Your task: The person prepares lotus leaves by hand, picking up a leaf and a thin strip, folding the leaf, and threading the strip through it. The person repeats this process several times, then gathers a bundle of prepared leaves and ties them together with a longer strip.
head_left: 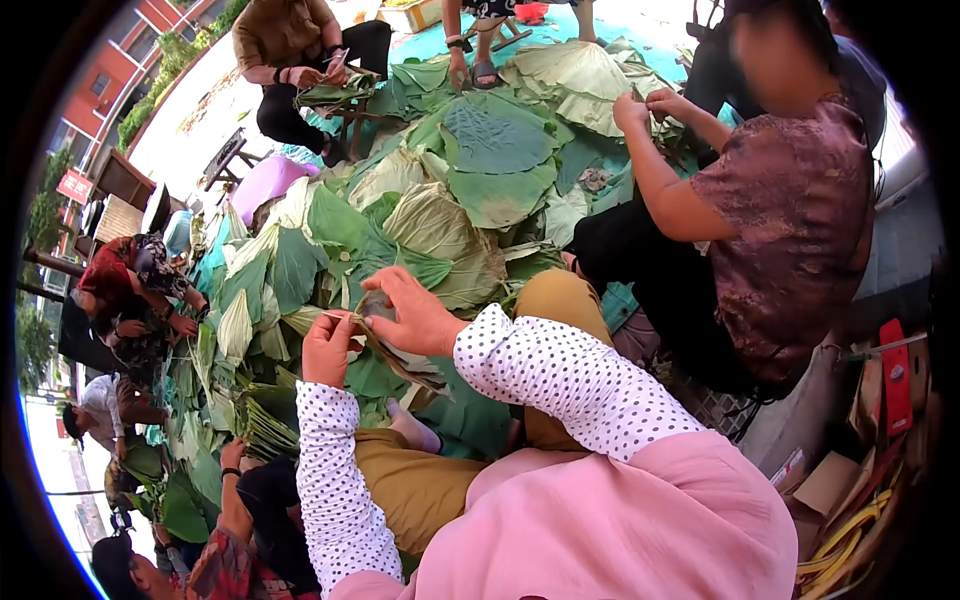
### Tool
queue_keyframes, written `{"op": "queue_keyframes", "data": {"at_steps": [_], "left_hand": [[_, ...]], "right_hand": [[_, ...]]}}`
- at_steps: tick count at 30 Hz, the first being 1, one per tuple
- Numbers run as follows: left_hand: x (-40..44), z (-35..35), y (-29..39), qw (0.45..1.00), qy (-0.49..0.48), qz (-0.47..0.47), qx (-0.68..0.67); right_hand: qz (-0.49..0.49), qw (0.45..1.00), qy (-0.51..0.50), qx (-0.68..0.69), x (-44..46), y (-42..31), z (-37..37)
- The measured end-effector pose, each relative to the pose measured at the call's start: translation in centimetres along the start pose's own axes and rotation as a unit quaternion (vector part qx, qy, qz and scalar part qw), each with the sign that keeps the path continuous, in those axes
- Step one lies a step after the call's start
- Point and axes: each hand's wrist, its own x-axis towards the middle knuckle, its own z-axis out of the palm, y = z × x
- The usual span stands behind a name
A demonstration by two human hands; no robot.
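My left hand (326, 352) is closed in a pinch at the gathered end of a folded lotus leaf (412, 366), where a thin white strand shows by the fingertips. Close beside it, my right hand (415, 315) grips the same leaf near that end, thumb and fingers bent around it. The leaf hangs down to the right below both hands, its greyish-brown edges layered. Just beyond lies a large heap of lotus leaves (440, 235), some green and some pale and dry.
At the right sits a person in a patterned top (790, 220), handling a leaf. Several other people sit around the heap at the back and left. Green leaf stems (268, 432) lie at lower left. A pink bag (268, 185) stands farther back; cardboard (828, 485) is at right.
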Motion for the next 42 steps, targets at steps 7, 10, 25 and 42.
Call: {"op": "queue_keyframes", "data": {"at_steps": [7,10,25,42], "left_hand": [[-1.1,0.9,0.8,0.997,-0.070,0.014,0.006],[-2.1,0.8,2.6,0.998,-0.062,0.016,-0.012],[-4.9,0.9,0.8,0.994,-0.080,0.053,-0.048],[2.6,3.6,-3.8,0.993,-0.029,-0.053,-0.097]], "right_hand": [[0.023,0.985,-0.161,0.057,-1.9,-1.2,-1.6],[0.104,0.983,-0.141,-0.058,-3.7,1.3,-1.5],[0.027,0.859,-0.269,-0.435,-13.1,3.5,-5.7],[0.001,0.984,-0.079,-0.157,-17.3,-12.1,-17.6]]}}
